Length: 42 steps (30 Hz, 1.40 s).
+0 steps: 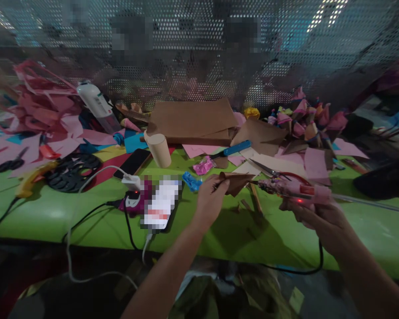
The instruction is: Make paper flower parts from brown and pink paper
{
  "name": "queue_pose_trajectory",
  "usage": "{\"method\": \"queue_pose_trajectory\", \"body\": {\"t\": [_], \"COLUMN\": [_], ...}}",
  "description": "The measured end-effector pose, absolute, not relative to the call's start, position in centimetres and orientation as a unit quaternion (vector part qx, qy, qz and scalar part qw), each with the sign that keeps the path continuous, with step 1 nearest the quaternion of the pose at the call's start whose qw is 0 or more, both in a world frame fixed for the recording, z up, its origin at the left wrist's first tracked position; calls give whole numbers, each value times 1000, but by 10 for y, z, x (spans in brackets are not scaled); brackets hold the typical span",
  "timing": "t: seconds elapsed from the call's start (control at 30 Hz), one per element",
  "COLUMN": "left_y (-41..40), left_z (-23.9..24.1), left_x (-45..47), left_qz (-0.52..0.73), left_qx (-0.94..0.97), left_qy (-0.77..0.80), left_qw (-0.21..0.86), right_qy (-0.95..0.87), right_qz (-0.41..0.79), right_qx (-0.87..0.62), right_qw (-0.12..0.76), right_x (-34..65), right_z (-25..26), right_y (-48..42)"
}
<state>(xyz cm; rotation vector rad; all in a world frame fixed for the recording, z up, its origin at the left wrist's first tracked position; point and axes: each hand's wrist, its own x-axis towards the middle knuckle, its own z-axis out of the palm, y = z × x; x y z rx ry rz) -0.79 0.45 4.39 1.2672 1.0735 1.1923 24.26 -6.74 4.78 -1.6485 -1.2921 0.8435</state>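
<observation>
My left hand [210, 197] pinches a folded piece of brown paper [237, 181] over the green table. In my right hand [319, 217] is a pink hot glue gun [295, 189] with a small red light glowing on its side. Its dark, crusted nozzle points left and lies close to the paper's right edge; whether the two touch I cannot tell. A clear glue stick [369, 201] runs out of the back of the gun. Behind the gun lie scissors [266, 168], partly hidden. A blue crumpled piece [192, 181] rests just left of my left hand.
A lit phone [162, 204], a purple power strip [136, 201] and white cables are at left centre. Behind stand a cardboard tube [158, 150] and a brown cardboard stack [191, 119]. A blue-handled cutter [237, 147] lies among paper scraps. A yellow glue gun [35, 179] is far left.
</observation>
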Motion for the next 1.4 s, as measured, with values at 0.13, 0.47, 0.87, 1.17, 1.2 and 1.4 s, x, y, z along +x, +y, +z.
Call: {"method": "queue_pose_trajectory", "body": {"t": [0.13, 0.47, 0.87, 1.17, 1.2, 1.4], "left_y": [5, 6, 6, 5, 5, 6], "left_z": [42, 41, 43, 43, 43, 44], "left_x": [-8, -7, -7, -7, -7, -7], "left_qz": [499, 507, 510, 509, 509, 508], "left_qx": [532, 531, 525, 521, 521, 525], "left_qy": [446, 434, 441, 445, 447, 443], "left_qw": [519, 521, 519, 521, 520, 520], "right_qy": [-519, -526, -528, -531, -531, -545], "right_qz": [343, 363, 359, 378, 376, 369], "right_qx": [-658, -652, -650, -638, -638, -635], "right_qw": [424, 408, 412, 410, 412, 404], "right_x": [241, 229, 227, 221, 220, 221], "right_z": [50, 53, 50, 52, 52, 49], "right_y": [-69, -69, -71, -72, -72, -74]}}
